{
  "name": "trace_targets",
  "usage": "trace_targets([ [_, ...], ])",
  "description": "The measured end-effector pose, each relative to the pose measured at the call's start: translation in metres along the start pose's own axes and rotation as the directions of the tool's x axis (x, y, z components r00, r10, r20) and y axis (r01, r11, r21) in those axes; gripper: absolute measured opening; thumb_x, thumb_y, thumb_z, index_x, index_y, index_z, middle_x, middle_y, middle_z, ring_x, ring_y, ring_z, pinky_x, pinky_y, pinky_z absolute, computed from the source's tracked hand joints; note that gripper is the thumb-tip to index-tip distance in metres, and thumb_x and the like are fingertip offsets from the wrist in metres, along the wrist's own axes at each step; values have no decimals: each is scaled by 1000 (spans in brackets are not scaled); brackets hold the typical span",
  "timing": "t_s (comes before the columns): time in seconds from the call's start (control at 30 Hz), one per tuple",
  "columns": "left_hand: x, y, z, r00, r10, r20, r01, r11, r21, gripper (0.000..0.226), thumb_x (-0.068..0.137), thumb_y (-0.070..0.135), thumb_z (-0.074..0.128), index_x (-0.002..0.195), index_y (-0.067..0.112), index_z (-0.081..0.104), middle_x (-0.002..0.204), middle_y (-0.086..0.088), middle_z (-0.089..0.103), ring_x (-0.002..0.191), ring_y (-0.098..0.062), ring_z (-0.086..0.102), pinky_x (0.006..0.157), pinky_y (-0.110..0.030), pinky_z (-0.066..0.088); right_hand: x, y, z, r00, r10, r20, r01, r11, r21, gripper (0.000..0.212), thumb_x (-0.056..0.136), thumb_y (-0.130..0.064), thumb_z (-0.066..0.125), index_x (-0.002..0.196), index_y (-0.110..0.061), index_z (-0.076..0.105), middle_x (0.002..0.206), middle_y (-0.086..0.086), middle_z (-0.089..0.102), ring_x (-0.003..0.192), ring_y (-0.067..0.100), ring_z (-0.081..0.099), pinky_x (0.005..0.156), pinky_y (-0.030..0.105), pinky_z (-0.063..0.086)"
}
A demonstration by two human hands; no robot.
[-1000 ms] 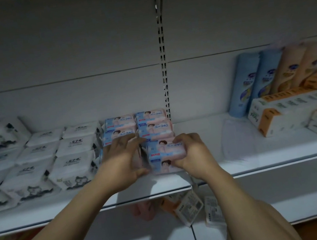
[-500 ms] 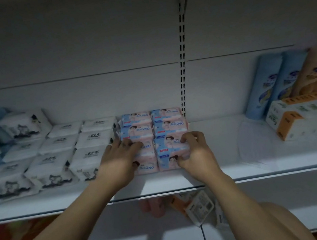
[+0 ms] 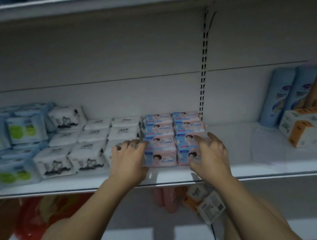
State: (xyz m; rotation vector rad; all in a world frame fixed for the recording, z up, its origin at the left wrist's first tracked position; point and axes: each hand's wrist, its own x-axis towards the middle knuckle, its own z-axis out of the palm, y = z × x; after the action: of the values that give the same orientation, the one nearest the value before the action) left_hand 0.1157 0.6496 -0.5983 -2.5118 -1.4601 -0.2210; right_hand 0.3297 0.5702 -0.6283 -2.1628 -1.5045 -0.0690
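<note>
Pink-and-blue wipe packs (image 3: pixel 161 140) are stacked in two rows on a white shelf (image 3: pixel 263 168), several deep. My left hand (image 3: pixel 128 163) lies against the left side of the front left pack (image 3: pixel 162 156), fingers pointing back and thumb at its lower corner. My right hand (image 3: pixel 210 153) touches the front right pack (image 3: pixel 187 146) with spread, fairly straight fingers. Both front packs sit on the shelf close to its front edge.
White wipe packs (image 3: pixel 88 151) fill the shelf just left of my left hand, with blue-and-green packs (image 3: pixel 5 159) further left. Tall blue and peach packs (image 3: pixel 281 93) and orange-white tissue bundles (image 3: pixel 315 127) stand at the right. Loose packs (image 3: pixel 204 201) lie on the lower shelf.
The pack my hands were holding now sits in the front row on the shelf. My right hand's fingers have straightened off it. The view has shifted left and up.
</note>
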Motion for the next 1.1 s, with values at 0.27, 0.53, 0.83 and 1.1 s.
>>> trace_targets([
  [0.27, -14, -2, -27, 997, 27, 70, -20, 995, -102, 96, 77, 54, 70, 152, 28, 15, 156, -1, 25, 142, -24, 23, 113, -39, 23, -11, -12, -26, 985, -52, 165, 68, 994, -90, 97, 72, -52, 72, 149, -37, 14, 155, 12, 7, 141, 30, 13, 117, 46, 15],
  [0.53, 65, 25, -24, 889, 205, 410, -79, 949, -304, 116, 77, 72, 59, 154, 25, -14, 162, 0, -17, 149, -20, -14, 122, -44, -2, 53, 1, -42, 851, -137, 507, 190, 980, -54, 108, 76, -59, 66, 152, -36, -6, 161, 0, -13, 148, 21, -12, 119, 50, -5],
  [0.83, 153, 37, 42, 941, 54, 333, 42, 961, -274, 67, 97, 62, 17, 155, 34, -4, 163, 3, -11, 149, -23, -12, 120, -51, -3, 142, 3, 22, 927, -40, 374, 142, 958, -250, 61, 101, -50, 15, 154, -27, -6, 161, 4, -14, 148, 25, -14, 114, 57, -11],
  [1.1, 160, 49, 63, 924, 111, 366, 3, 955, -295, 70, 94, 68, 11, 153, 36, -12, 161, 6, -18, 148, -21, -19, 120, -48, -2, 150, 19, 39, 878, 57, 476, 81, 961, -265, 64, 98, -56, 12, 153, -31, -9, 161, -1, -17, 147, 21, -18, 115, 58, -10],
])
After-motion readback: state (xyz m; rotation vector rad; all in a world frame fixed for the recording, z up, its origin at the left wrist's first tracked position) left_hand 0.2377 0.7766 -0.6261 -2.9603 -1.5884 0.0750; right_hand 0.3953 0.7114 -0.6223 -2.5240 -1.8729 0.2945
